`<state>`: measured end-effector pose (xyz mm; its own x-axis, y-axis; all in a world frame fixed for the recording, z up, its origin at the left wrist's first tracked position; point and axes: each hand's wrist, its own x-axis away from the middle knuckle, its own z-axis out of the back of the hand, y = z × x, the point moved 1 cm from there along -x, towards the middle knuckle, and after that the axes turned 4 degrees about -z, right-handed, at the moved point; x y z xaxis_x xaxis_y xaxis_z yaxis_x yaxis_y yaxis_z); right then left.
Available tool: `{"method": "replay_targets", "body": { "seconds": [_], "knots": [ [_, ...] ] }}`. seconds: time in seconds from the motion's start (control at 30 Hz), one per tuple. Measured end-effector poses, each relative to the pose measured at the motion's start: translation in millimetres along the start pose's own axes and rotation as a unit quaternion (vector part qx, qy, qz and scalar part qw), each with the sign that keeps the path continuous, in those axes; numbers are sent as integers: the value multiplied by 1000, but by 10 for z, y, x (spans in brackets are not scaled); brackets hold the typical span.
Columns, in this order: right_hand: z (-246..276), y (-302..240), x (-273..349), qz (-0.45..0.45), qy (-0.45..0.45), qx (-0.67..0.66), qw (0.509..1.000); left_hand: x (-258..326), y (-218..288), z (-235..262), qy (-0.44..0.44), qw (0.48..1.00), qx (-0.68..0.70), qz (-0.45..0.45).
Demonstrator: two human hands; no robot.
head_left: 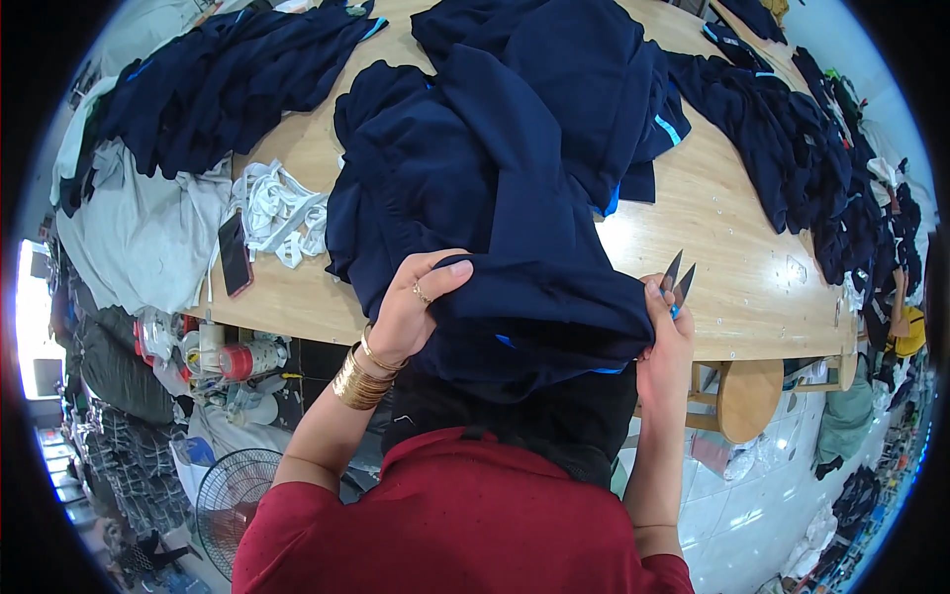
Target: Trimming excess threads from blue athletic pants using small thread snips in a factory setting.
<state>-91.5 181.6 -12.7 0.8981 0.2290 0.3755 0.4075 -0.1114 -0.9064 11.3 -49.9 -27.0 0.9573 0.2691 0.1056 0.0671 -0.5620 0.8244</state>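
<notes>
Navy garment (554,287), open-edged, between the left fingers (453,275) and right fingers (657,305).

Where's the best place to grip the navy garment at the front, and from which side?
Probably by both ends of the navy garment's spread opening, from the near side. The cloth spans between left hand and right hand, leaving a rim at each end to pinch. Mind the right end: that hand also holds snips, blades pointing away.
</notes>
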Motion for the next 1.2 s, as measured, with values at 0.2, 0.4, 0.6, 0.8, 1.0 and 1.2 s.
{"method": "replay_targets", "body": {
  "seconds": [0.2,0.4,0.6,0.8,1.0,1.2],
  "knots": [
    [38,-31,25,29,-36,39,998,-179,17,-161,-168,940,-296,-29],
    [-28,-144,48,47,-38,72,996,-334,-66,-319,-211,866,-438,-116],
    [39,-238,-1,123,-22,236,964,-272,30,-411,-198,946,-235,107],
    [70,-284,4,235,7,282,930,-266,-10,-556,-217,933,-276,79],
    [46,-219,-119,266,-15,372,889,-318,24,-639,-259,918,-294,56],
    [96,-211,92,379,8,381,843,-285,3,-663,-186,944,-264,73]
  ]
}}
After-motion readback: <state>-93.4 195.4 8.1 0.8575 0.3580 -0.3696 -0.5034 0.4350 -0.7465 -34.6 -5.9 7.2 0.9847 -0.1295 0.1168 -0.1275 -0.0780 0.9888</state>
